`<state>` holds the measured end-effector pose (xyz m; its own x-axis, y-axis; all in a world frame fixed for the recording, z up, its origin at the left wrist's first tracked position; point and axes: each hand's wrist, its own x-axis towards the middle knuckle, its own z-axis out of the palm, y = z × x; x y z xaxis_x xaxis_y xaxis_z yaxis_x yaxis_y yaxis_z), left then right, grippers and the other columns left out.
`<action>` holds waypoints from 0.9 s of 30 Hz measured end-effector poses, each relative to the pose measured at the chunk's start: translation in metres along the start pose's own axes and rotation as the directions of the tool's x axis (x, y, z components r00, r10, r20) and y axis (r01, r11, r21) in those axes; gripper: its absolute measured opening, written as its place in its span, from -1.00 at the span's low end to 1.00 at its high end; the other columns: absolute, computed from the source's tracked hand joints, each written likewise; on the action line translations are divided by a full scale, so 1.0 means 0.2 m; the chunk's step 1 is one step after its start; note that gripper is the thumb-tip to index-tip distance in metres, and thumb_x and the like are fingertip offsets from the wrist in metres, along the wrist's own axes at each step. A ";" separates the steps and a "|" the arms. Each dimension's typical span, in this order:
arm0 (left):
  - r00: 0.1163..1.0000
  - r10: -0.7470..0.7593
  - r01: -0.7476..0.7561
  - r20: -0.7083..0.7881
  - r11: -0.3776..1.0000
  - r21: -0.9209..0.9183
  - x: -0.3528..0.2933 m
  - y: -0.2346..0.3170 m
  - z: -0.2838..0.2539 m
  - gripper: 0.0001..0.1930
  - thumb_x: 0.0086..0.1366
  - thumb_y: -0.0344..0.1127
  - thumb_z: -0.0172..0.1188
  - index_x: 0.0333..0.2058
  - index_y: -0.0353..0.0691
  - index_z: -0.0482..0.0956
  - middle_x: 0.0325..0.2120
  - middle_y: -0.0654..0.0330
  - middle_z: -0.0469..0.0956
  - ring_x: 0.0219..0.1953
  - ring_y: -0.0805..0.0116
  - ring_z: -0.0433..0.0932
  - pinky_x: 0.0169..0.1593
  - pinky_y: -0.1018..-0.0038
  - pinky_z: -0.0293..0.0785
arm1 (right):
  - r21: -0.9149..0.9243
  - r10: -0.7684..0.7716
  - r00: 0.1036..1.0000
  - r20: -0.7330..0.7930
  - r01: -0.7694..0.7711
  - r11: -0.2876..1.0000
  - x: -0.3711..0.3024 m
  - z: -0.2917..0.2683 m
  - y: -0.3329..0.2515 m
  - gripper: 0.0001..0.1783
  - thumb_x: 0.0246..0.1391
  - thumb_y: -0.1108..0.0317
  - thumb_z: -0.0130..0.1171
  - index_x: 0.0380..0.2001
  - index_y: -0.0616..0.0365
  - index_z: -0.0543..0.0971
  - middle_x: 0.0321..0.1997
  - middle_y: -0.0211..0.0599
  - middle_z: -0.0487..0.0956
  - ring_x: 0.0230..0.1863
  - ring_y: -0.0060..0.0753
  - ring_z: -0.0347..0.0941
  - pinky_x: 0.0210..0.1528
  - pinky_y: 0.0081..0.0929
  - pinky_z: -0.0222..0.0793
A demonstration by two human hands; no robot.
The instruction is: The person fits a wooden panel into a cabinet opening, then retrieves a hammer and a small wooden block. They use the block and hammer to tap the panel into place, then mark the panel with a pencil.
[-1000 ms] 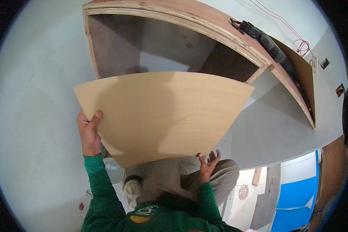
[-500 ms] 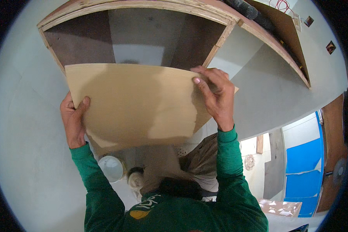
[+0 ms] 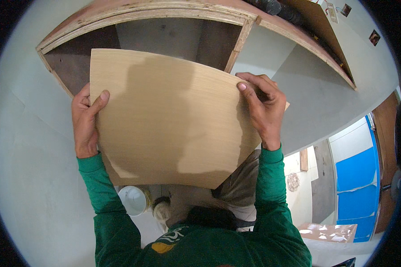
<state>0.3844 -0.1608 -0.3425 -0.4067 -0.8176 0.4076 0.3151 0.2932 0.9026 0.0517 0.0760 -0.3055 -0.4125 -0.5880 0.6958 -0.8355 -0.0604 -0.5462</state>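
A light tan wood-grain sheet (image 3: pixel 165 120), thin and roughly rectangular, is held up in front of me between both hands. My left hand (image 3: pixel 87 115) grips its left edge, thumb on the near face and fingers behind. At the upper right edge, my right hand (image 3: pixel 265 102) pinches the sheet with the thumb in front; some fingertips curl over the top. Beyond the sheet stands an open wooden cabinet frame (image 3: pixel 239 46) with dark inner panels, partly covered by the sheet's upper part.
A black tube-like roll (image 3: pixel 272 6) lies on top of the cabinet beside a leaning brown board (image 3: pixel 327 33). On the floor by my feet stands a white bucket (image 3: pixel 132 200). Blue sheeting (image 3: pixel 356 173) and a brown door (image 3: pixel 385 133) are at the right.
The sheet has tilted to face me more, its upper left corner now higher. Both hands remain on it, and the right hand is farther right in view.
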 end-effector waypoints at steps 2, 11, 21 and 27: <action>0.999 0.019 -0.019 0.033 1.000 0.010 0.02 0.00 0.00 -0.59 0.43 -0.35 0.46 0.16 -0.40 0.67 0.01 0.09 0.79 -0.05 0.38 0.75 0.10 0.43 0.62 | -0.010 -0.019 1.000 -0.023 0.019 1.000 0.01 -0.01 0.01 -0.79 0.28 0.35 0.46 -0.07 0.13 0.85 -0.28 -0.35 0.74 -0.18 -0.43 0.52 0.07 -0.40 0.36; 0.997 0.036 -0.037 0.067 0.999 0.008 0.04 0.02 0.07 -0.60 0.43 -0.35 0.44 0.16 -0.38 0.66 0.00 0.12 0.79 -0.06 0.39 0.75 0.08 0.41 0.64 | -0.004 0.014 0.996 -0.085 -0.014 1.000 -0.01 -0.03 0.02 -0.85 0.24 0.31 0.48 -0.22 0.16 0.83 -0.40 -0.39 0.66 -0.32 -0.47 0.40 0.00 -0.42 0.25; 0.995 0.047 -0.047 0.089 0.999 -0.003 0.04 0.11 0.17 -0.61 0.39 -0.44 0.44 0.15 -0.42 0.68 -0.03 0.08 0.80 -0.09 0.39 0.76 0.04 0.42 0.66 | 0.047 0.086 0.989 -0.123 -0.081 0.996 -0.01 -0.07 0.09 -0.79 0.30 0.27 0.46 -0.25 0.23 0.80 -0.40 -0.44 0.66 -0.31 -0.54 0.39 0.05 -0.46 0.24; 0.992 0.039 -0.043 0.123 0.999 0.029 0.05 0.18 0.25 -0.59 0.37 -0.47 0.40 0.17 -0.42 0.68 -0.04 0.08 0.80 -0.07 0.38 0.75 0.06 0.43 0.65 | 0.055 0.093 0.994 -0.061 -0.090 0.994 -0.01 -0.13 0.12 -0.75 0.33 0.24 0.44 -0.17 0.24 0.79 -0.36 -0.43 0.70 -0.23 -0.52 0.49 0.04 -0.41 0.35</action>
<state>0.3493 -0.1329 -0.2993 -0.4967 -0.7381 0.4566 0.3077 0.3422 0.8878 0.0230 0.0970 -0.3078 -0.5097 -0.5409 0.6690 -0.7740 -0.0513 -0.6312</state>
